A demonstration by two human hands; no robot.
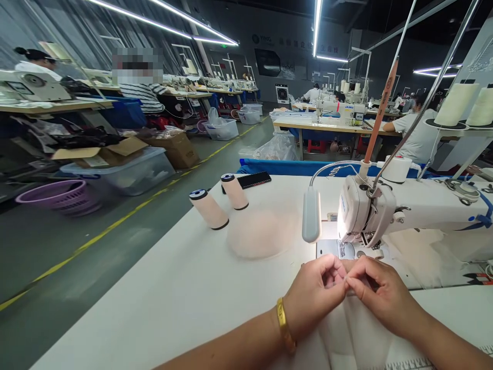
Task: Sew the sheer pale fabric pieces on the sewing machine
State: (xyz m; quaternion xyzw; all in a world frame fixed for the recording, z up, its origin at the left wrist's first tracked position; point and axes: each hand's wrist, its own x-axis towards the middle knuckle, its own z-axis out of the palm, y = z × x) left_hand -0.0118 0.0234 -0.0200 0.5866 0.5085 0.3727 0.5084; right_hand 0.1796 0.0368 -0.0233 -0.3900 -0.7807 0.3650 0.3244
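My left hand and my right hand meet in front of the sewing machine, fingertips pinched together. Between them they grip an edge of thin, pale sheer fabric, which hangs down toward the table's front. The needle area sits just beyond my fingers, lit by a small lamp. More pale sheer fabric lies under the machine's arm on the right. To the left, a rounded piece of sheer fabric rests flat on the white table.
Two thread cones and a black phone are at the table's far left. Large thread cones stand on a rack at right. A purple basket and a plastic bin are on the floor. Other people sit at machines.
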